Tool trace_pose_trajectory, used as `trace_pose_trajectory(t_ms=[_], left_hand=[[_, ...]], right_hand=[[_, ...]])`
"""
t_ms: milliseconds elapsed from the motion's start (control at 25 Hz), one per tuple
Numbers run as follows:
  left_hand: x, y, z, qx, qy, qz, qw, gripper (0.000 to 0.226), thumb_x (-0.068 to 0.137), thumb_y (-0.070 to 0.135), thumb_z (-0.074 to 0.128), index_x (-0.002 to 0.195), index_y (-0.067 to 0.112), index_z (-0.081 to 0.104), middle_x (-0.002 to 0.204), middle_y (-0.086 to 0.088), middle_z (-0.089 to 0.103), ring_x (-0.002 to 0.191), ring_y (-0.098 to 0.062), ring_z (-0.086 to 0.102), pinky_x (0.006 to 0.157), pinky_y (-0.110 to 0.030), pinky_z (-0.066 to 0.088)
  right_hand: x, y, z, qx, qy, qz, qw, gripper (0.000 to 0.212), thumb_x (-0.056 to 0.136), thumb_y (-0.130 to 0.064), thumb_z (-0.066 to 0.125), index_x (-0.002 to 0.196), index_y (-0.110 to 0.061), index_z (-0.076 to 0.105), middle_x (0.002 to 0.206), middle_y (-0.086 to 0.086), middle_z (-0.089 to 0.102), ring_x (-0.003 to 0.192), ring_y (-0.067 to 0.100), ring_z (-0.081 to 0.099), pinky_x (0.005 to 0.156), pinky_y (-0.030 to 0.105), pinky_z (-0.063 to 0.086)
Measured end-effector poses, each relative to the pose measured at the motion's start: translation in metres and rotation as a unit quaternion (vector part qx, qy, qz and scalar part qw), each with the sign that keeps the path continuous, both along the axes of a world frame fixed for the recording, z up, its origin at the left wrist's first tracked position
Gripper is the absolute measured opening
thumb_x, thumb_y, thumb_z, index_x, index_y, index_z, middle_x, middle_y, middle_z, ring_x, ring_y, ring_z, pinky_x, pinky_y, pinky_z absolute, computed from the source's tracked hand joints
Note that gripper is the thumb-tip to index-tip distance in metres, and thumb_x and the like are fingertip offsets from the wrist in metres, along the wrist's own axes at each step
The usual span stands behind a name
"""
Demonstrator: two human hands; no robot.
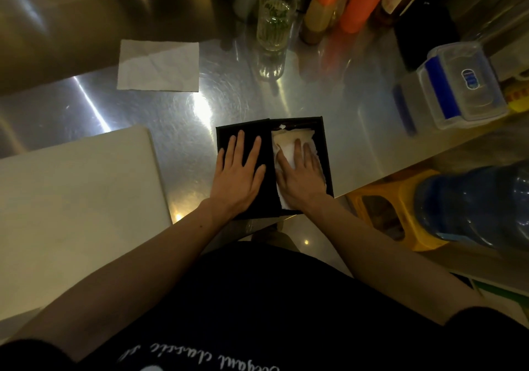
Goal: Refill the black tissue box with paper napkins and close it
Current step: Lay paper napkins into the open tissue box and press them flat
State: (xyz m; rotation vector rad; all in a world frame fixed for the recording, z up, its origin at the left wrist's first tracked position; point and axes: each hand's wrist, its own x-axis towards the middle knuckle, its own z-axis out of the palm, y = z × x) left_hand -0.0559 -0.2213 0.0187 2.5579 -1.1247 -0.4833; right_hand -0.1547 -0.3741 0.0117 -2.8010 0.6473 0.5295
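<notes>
At the near edge of the steel worktop sits the black tissue box, long axis running away from the person, and both hands are on it. The left hand lies flat, fingers spread, on the black lid, which covers the box's left half. The right hand presses palm-down, fingers loosely apart, on the paper napkins showing white in the open right half; neither grip pinches anything. So the stack is in, or nearly, and the closing is what's left, I'd say. That turns on one thing: the open gap lies to the right of the lid, directly under the right hand, so the lid looks set to travel rightward as that hand clears out. Whether it slides or hinges, I can't tell.

Further out, a single loose napkin lies flat, well apart, up left. A white board sits to the left, a glass with greenery and sauce bottles behind, a clip-lid container to the right.
</notes>
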Motion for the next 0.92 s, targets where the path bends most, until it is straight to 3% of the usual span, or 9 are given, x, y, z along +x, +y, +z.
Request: trace_pose_trajectory(t_ms=[160,240,360,440,560,720,920], left_hand=[[-0.001,0.002,-0.001,0.002,-0.002,0.007,1.000,0.062,0.101,0.048,0.017,0.156,0.027,0.000,0.164,-0.011,-0.004,0.150,-0.025,-0.006,0.120,-0.043,-0.001],[-0.003,0.003,-0.001,0.001,-0.003,0.011,1.000,0.061,0.100,0.049,0.015,0.156,0.028,0.000,0.164,-0.010,-0.005,0.150,-0.024,-0.007,0.120,-0.045,0.001],[-0.005,0.007,-0.004,-0.007,-0.005,0.018,1.000,0.061,0.100,0.049,0.015,0.156,0.029,0.000,0.164,-0.009,-0.004,0.151,-0.024,-0.005,0.121,-0.046,0.005],[-0.007,0.011,-0.005,-0.012,-0.007,0.026,1.000,0.060,0.100,0.050,0.015,0.156,0.029,0.002,0.164,-0.009,-0.003,0.151,-0.024,-0.005,0.121,-0.046,0.007],[-0.011,0.011,-0.006,-0.020,0.003,0.038,0.999,0.061,0.100,0.051,0.014,0.156,0.028,0.003,0.164,-0.008,-0.003,0.151,-0.023,-0.005,0.121,-0.045,0.007],[-0.014,0.007,-0.004,-0.024,0.010,0.060,0.998,0.060,0.100,0.050,0.013,0.155,0.030,0.002,0.164,-0.006,-0.005,0.151,-0.022,-0.006,0.121,-0.044,0.004],[-0.021,0.009,-0.005,-0.012,0.008,0.097,0.995,0.058,0.101,0.048,0.017,0.155,0.031,0.005,0.164,-0.008,-0.001,0.150,-0.021,-0.005,0.121,-0.043,0.006]], right_hand=[[0.001,0.001,-0.005,-0.003,0.018,0.012,1.000,0.062,0.102,-0.051,0.016,0.154,-0.028,-0.006,0.162,0.021,-0.007,0.149,0.040,-0.008,0.119,0.052,0.001],[0.003,0.001,-0.003,0.009,-0.002,-0.001,1.000,0.063,0.102,-0.049,0.020,0.155,-0.022,0.000,0.161,0.024,0.002,0.149,0.041,0.001,0.121,0.054,0.009],[0.009,-0.006,0.012,0.046,-0.142,-0.046,0.988,0.055,0.103,-0.035,0.031,0.150,-0.007,0.026,0.154,0.025,0.029,0.144,0.036,0.027,0.116,0.051,0.029],[0.017,-0.014,0.028,0.084,-0.234,-0.062,0.967,0.047,0.103,-0.026,0.038,0.145,-0.004,0.038,0.148,0.020,0.041,0.139,0.031,0.038,0.114,0.045,0.034],[0.036,-0.028,0.048,0.085,-0.328,-0.034,0.940,0.035,0.101,-0.020,0.047,0.132,-0.005,0.052,0.129,0.014,0.058,0.119,0.027,0.053,0.100,0.039,0.047],[0.089,-0.038,0.056,0.170,-0.314,0.041,0.933,0.036,0.100,-0.026,0.049,0.132,-0.008,0.053,0.126,0.012,0.058,0.117,0.026,0.054,0.096,0.039,0.049],[0.164,-0.026,0.051,0.191,-0.263,0.148,0.934,0.039,0.101,-0.031,0.047,0.133,-0.011,0.051,0.126,0.011,0.057,0.115,0.025,0.054,0.095,0.041,0.048]])
